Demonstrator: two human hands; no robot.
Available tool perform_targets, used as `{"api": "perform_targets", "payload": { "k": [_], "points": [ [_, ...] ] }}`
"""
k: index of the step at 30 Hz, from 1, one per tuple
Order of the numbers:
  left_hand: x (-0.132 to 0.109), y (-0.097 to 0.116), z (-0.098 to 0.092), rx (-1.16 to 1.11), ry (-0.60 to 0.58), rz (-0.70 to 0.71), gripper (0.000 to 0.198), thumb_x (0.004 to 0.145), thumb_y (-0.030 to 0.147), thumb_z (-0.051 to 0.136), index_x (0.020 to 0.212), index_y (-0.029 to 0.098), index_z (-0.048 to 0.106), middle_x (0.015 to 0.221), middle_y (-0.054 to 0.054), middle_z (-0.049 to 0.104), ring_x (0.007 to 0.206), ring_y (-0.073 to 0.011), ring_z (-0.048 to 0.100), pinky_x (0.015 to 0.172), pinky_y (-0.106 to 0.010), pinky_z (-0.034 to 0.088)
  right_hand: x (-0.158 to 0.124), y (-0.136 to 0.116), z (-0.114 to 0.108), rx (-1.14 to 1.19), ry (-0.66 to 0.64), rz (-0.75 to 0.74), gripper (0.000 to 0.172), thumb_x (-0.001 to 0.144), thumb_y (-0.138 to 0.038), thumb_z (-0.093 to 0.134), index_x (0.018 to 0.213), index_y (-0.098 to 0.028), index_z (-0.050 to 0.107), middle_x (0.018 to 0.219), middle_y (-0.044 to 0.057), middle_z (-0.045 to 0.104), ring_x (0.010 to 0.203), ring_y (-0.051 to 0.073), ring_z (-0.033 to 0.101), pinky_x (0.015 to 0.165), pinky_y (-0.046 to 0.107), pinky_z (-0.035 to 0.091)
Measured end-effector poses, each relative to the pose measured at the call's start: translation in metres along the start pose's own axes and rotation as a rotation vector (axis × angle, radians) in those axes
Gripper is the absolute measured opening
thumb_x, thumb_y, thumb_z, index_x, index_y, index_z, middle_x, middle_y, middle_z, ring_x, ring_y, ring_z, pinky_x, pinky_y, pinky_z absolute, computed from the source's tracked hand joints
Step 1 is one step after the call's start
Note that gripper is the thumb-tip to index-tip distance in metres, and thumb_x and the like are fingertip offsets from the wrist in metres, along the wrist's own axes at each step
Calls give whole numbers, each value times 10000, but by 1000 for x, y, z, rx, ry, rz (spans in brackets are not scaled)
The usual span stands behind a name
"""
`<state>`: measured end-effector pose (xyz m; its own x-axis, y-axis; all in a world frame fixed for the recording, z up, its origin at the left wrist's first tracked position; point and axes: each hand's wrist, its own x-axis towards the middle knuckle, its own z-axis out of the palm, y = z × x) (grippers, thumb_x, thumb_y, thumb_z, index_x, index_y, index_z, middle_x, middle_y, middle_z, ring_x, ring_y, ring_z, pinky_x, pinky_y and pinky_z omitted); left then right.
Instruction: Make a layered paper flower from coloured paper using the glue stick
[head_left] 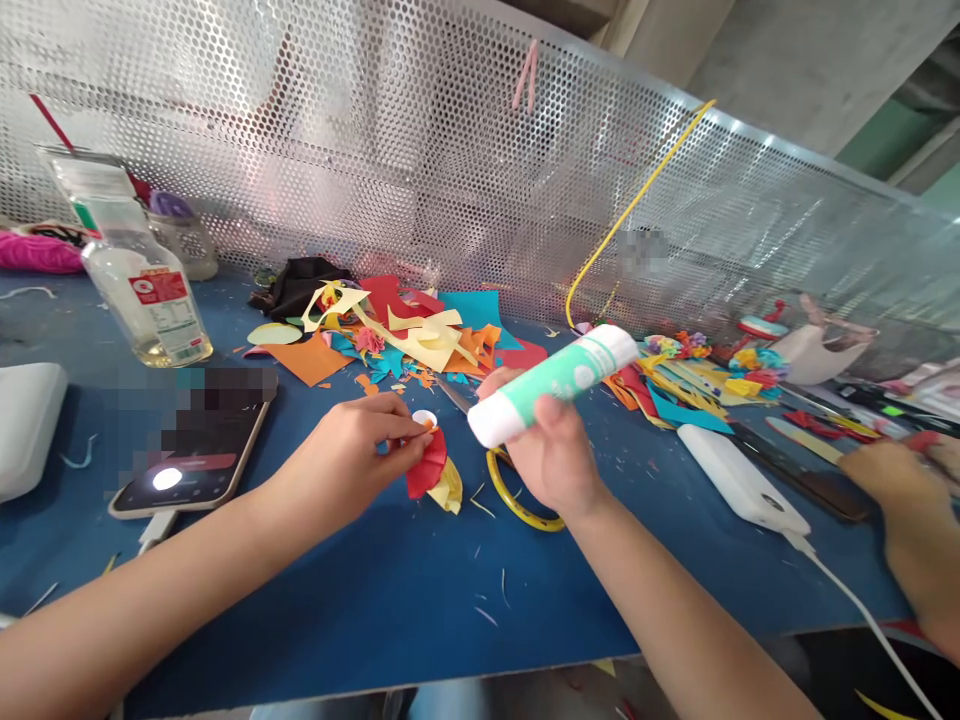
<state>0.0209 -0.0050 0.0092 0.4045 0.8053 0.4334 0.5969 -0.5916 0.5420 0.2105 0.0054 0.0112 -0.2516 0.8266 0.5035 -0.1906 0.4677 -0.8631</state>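
Perforated metal panelling [420,150] is seen, from the head view, behind a blue surface [420,620] on which cut paper scraps [405,330] are heaped; a bottle [161,300] and a phone [202,440] are set out to the left, a white power bank [742,480] to the right. Over the middle of the surface, the two hands are held apart. Red paper [427,468] is pinched between thumb and fingers of the left hand [367,435], with yellow paper [448,490] just below and a small white round piece [421,417] at the fingertips. A glue stick [562,385] is gripped, raised and tilted, by the right hand [551,440], its lower white end directed leftward; whether that end is capped cannot be made out. Gluing of the small paper pieces is judged to be the step in hand. For the next move, a steady left pinch and a light touch with the adhesive end would seem to be called for, so that creasing is avoided.
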Motion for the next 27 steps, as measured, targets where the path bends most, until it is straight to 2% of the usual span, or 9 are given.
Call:
{"api": "perform_targets", "payload": {
  "k": [2, 4, 9, 13, 17, 20, 24, 27],
  "points": [
    [-1, 3, 0, -24, 14, 16, 214, 821, 233, 501, 738, 155, 682, 724, -31, 594, 571, -93, 511, 537, -213, 401, -3, 2, 3, -139, -12, -122, 257, 749, -448, 543, 878, -230, 583, 863, 34, 587, 788, 170, 569, 677, 313, 473],
    [-2, 6, 0, -57, 34, 3, 207, 813, 244, 516, 731, 160, 687, 719, -28, 610, 553, -89, 517, 518, -201, 408, -7, 3, 6, -256, -20, -197, 228, 769, -373, 546, 942, -225, 561, 934, 40, 583, 842, 171, 572, 747, 330, 472],
    [-2, 11, -4, -169, 78, -109, 168, 765, 311, 588, 757, 190, 705, 711, -4, 657, 569, -95, 570, 536, -187, 457, -9, 4, 5, -421, 86, -354, 139, 799, -263, 506, 926, -214, 530, 936, 42, 552, 824, 151, 553, 730, 314, 474],
    [-3, 12, -5, -225, 75, -163, 173, 758, 339, 595, 767, 205, 704, 730, 6, 672, 628, -103, 599, 572, -184, 483, -7, 5, 2, -577, 4, -465, 223, 743, -230, 563, 954, -217, 494, 937, 48, 517, 856, 176, 540, 753, 350, 479],
    [-3, 13, -5, -235, 47, -176, 166, 763, 337, 588, 766, 213, 697, 744, 14, 667, 638, -97, 599, 583, -175, 491, -7, 5, 1, -684, -47, -448, 260, 729, -251, 573, 966, -228, 468, 900, 41, 526, 831, 183, 543, 753, 371, 482],
    [-2, 15, -6, -276, 9, -234, 204, 770, 376, 566, 759, 214, 689, 772, 10, 666, 662, -114, 602, 555, -177, 497, -7, 3, -2, -732, -53, -431, 196, 737, -254, 572, 907, -227, 479, 875, 32, 534, 827, 182, 549, 758, 369, 475],
    [-3, 16, -7, -336, -61, -340, 231, 755, 413, 560, 767, 219, 684, 781, 6, 668, 651, -138, 595, 500, -192, 498, -4, -2, -5, -807, -164, -410, 88, 754, -221, 570, 781, -220, 486, 778, -1, 539, 756, 149, 552, 703, 310, 479],
    [-3, 15, -5, -368, -107, -392, 224, 732, 407, 579, 743, 212, 687, 714, 1, 667, 622, -145, 589, 506, -210, 507, -2, -4, -6, -900, -205, -411, 181, 737, -221, 606, 884, -207, 501, 854, 17, 546, 804, 151, 552, 716, 299, 486]
  ]
}}
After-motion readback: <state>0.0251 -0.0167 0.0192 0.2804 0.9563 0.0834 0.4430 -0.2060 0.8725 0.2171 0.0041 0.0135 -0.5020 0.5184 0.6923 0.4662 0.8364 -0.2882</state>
